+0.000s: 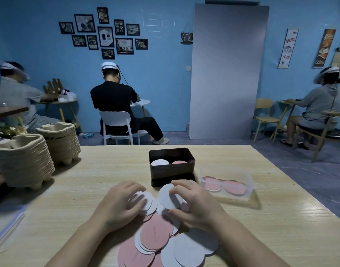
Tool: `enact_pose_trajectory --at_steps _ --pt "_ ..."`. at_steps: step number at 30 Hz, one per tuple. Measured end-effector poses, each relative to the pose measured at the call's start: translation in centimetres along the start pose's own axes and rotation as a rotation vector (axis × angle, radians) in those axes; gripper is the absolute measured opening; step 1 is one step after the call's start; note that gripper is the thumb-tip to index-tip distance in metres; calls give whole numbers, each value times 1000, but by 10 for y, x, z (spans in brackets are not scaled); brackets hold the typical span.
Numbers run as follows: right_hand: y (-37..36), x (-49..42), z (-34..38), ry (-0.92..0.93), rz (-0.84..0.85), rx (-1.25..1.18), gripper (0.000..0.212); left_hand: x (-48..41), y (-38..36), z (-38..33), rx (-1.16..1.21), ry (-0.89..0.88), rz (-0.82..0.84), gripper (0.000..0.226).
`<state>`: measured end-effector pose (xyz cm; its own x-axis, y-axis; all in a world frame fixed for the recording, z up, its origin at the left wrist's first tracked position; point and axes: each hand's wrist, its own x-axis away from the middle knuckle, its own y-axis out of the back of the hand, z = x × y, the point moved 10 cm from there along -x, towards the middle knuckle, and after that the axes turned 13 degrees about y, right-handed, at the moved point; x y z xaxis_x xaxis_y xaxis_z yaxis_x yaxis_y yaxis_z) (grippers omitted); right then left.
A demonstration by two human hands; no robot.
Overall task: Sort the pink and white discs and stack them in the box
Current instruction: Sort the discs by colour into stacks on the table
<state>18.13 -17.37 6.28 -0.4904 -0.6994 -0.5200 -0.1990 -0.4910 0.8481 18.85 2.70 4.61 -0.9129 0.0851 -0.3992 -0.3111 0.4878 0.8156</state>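
Discs (pixel 153 237), flat thin rounds, heaped; left grip (pixel 119 203) curls round a white stack (pixel 149 202), right grip (pixel 196 205) pinches a white disc (pixel 166 198).

i see a blue wall (pixel 165 83) ahead, carrying a cluster of black-framed pictures (pixel 105 35) and a small coffee sign (pixel 187 37). a tall grey panel (pixel 229 70) stands against it, with two coffee banners (pixel 288 48) hanging to its right. the floor (pixel 309 166) is purplish-grey. a person in black (pixel 115 97) sits on a white chair (pixel 117 122) at a small round table (pixel 142 102). a wooden chair (pixel 265 116) stands just right of the panel. a light wood table (pixel 107 170) fills the foreground, with stacks of moulded pulp trays (pixel 30 157) on its left side. the light is dim.
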Motion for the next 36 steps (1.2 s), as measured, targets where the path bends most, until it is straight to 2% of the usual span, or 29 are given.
enact_pose_trajectory --at_steps 5,7,12,19,24,29,33,36 --pt "-12 2 -4 -42 -32 -25 45 10 -10 22 -36 60 72 57" --pt "-13 5 -6 -57 -40 -34 45 11 -13 21 -53 58 73 60" --pt "-15 11 -8 -69 -31 -51 42 14 -11 27 1 108 64 62" --pt "-19 14 -8 -79 -2 -54 37 19 -4 25 75 122 65 43" --pt "-17 14 -7 -86 -10 -59 37 21 1 24 100 129 40 49" --pt "-18 14 -10 -105 -9 -70 41 21 15 9 161 72 -65 45" --pt "-18 13 -9 -113 -3 -82 43 21 13 -18 105 -83 -111 47" --pt "-19 12 -9 -111 -3 -93 51 18 8 -30 110 -133 -116 48"
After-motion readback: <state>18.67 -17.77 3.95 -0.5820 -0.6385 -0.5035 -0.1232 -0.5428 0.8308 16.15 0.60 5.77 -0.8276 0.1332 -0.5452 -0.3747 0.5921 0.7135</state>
